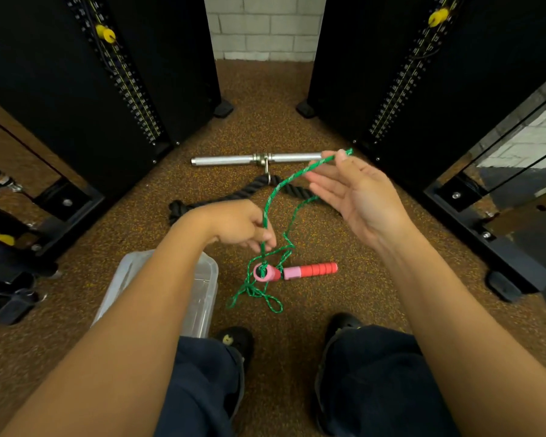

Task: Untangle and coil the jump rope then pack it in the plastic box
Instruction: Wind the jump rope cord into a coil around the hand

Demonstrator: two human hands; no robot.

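A green jump rope [273, 197] runs from a tangle [259, 294] on the floor up to both my hands. My left hand [240, 227] pinches the rope just above the tangle. My right hand [356, 192] is raised higher and pinches the rope near its end between thumb and forefinger, its other fingers spread. Two pink and red handles lie on the floor: one [311, 270] on its side, one [265, 272] end-on with rope through it. A clear plastic box [199, 298] stands open on the floor under my left forearm.
A metal cable bar [227, 159] and a thick black rope attachment [243, 193] lie on the speckled floor beyond the hands. Black weight-stack machines [133, 74] stand left and right. My shoes [237, 342] are near the bottom of the view.
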